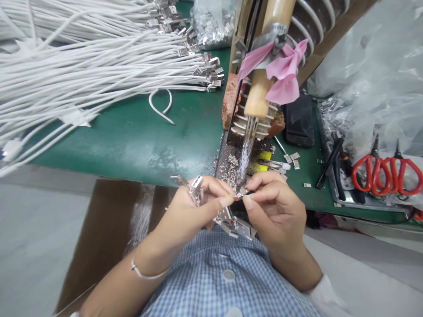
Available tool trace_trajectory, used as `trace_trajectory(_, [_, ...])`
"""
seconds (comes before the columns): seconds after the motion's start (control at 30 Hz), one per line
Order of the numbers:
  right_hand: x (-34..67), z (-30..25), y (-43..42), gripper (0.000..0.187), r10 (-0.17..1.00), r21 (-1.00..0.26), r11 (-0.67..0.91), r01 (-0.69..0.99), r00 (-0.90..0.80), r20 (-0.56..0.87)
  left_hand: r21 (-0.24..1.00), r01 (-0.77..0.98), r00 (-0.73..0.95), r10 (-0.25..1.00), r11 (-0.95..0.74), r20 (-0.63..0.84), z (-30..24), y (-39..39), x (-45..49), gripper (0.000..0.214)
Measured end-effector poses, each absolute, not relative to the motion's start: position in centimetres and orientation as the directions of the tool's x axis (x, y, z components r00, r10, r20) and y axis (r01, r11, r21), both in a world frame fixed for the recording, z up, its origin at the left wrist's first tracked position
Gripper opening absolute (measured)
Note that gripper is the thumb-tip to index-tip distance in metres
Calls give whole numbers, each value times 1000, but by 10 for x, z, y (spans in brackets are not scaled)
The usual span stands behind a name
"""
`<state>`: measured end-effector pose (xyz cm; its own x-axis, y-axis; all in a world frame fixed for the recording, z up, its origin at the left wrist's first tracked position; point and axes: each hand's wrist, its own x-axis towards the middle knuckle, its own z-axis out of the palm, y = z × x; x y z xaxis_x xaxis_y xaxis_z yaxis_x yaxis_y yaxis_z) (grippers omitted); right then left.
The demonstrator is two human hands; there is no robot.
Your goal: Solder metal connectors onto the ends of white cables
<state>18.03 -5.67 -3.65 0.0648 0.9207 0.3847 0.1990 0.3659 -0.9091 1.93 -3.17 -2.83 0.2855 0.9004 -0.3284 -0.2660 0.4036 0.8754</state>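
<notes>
Left hand [188, 211] grips a cluster of metal terminals [235, 224] while right hand [277, 209] pinches one terminal [243, 192] against the fixed soldering iron tip [243, 165], apparently for heat contact.

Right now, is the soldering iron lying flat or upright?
Upright, tip down: the soldering iron sits in its coiled stand.

The head-worn camera looks forward and down, close over the green bench [139, 136].
</notes>
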Motion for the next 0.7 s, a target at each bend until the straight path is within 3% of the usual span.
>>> trace_trajectory(0.4, [182, -39, -57, 19, 925, -913, 365, 180, 39, 377, 882, -261, 312, 899, 393, -308, -30, -32, 18, 13])
trace_trajectory(0.7, [181, -37, -56, 14, 916, -888, 375, 268, 41, 399, 890, -239, 303, 901, 388, -311, -27, -31, 18, 13])
